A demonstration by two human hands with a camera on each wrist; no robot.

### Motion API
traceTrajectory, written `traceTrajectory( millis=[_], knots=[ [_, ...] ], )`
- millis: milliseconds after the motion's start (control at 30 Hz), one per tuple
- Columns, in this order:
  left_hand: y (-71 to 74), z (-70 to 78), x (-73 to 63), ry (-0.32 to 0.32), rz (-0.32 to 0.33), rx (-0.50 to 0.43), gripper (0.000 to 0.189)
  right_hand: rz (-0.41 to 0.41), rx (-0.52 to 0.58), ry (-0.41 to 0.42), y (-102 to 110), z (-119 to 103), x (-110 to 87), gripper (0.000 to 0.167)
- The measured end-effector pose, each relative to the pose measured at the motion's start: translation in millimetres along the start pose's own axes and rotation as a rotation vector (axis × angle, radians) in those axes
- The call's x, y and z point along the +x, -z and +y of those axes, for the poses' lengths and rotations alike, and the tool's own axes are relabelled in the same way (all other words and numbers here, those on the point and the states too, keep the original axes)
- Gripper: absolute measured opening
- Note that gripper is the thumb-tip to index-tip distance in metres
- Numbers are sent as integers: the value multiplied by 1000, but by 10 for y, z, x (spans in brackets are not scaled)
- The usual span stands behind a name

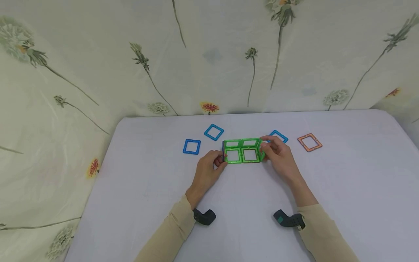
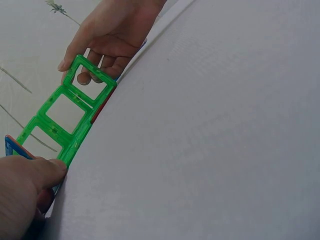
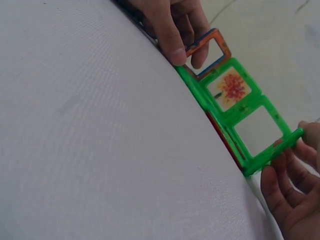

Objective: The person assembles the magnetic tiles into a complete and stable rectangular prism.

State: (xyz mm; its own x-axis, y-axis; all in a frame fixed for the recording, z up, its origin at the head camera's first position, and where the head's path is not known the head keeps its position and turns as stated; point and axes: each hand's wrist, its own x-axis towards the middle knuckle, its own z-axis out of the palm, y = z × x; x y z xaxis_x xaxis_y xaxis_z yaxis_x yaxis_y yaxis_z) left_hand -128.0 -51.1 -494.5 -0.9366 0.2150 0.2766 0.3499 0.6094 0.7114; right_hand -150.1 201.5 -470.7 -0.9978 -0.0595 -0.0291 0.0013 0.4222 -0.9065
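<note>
Green square magnetic tiles (image 1: 242, 155) are joined into a low box form on the white table: two lie flat, two stand along the back. At its left end stands a blue-and-orange magnetic tile (image 3: 225, 46). My left hand (image 1: 207, 171) pinches that end, thumb at the front corner of the green tiles and fingers round the outer side. Another green tile (image 3: 277, 150) rises at the right end, and my right hand (image 1: 280, 158) holds it between thumb and fingers. A red edge (image 3: 220, 131) shows low along the front.
Loose square tiles lie behind the hands: a blue tile (image 1: 184, 146) and a second blue one (image 1: 208, 128) at left, a third blue tile (image 1: 282, 135) partly behind the right hand, an orange tile (image 1: 316, 139) farther right. A flowered cloth (image 1: 229, 80) hangs behind the table (image 1: 131, 174).
</note>
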Motion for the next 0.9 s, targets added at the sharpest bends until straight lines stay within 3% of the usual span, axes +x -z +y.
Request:
traceTrajectory(
  millis=[900],
  knots=[
    [-4,21,1,6,10,9,16,2,-28,4,8,-2,7,43]
  ],
)
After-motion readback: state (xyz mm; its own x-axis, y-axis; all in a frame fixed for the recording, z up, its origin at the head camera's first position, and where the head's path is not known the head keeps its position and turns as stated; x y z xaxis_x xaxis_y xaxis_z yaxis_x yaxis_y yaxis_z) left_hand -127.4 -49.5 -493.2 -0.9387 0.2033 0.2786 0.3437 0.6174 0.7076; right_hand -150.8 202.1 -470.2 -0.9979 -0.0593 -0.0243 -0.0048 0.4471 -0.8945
